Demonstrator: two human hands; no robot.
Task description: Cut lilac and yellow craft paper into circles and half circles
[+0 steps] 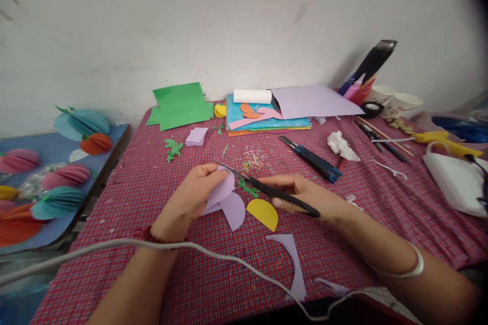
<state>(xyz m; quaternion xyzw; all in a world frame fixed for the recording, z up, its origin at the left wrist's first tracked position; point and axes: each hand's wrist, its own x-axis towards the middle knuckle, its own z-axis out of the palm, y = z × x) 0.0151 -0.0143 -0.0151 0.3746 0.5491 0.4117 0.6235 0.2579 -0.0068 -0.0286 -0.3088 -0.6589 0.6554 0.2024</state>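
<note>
My left hand (200, 187) is closed on a piece of lilac paper (223, 188), pinched between thumb and fingers. Black-handled scissors (284, 195) are gripped in my right hand (293, 190), with their blades reaching left to the upper edge of that paper. Whether the blades are parted is hard to make out. Just below my left hand lie lilac rounded cutouts (233, 210), partly hidden by it. A yellow half-round piece (264, 213) rests between the hands. Nearer to me is a curved lilac offcut (292, 264).
Green sheets (179, 106), a blue pack (231, 114) and a large lilac sheet (314, 101) lie along the wall. Craft knives (314, 162) and crumpled tissue (341, 146) are at right, near a yellow glue gun (444, 142). A white cable (198, 247) crosses the front. Paper fruits (82, 124) stand left.
</note>
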